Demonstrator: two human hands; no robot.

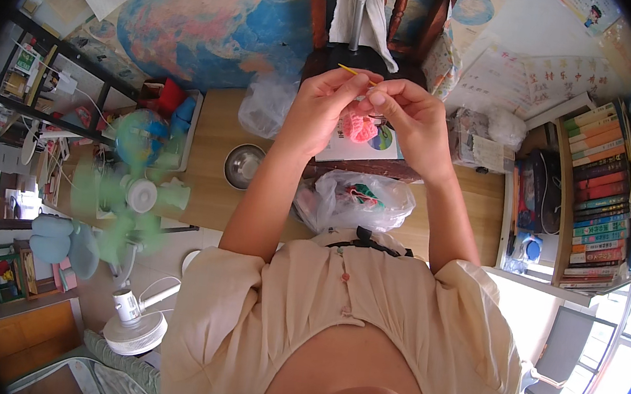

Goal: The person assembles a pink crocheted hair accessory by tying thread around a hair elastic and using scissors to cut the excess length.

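Over the desk (216,121), my left hand (331,100) pinches the pink knitted piece (359,129), which hangs just below, between both hands; my right hand (414,116) seems to grip the thin yellow stick (347,69), its long axis slanting away leftward.

Small writing stands on the book spines (601,204) and the wall papers (566,85), too tiny to read.

The plastic bag (324,198) obstructs the pink crochet's (359,129) near side; bare tabletop (482,205) lies free rightward.
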